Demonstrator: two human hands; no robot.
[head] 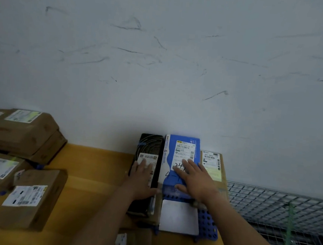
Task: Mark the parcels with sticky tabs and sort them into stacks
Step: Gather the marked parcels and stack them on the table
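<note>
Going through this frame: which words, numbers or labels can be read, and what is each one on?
"24": handwritten on the blue parcel's white label; anything further is under the right hand.
"4-": handwritten on the blue parcel itself; the rest is hidden by the same hand.
Print on that label: too blurred to read.
Labels on the black parcel under the left hand, the brown box and the brown parcels at left: too blurred to read.

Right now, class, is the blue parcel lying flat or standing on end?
Lying flat: the blue parcel shows its label face up, and the right hand presses on top with straight fingers.
</note>
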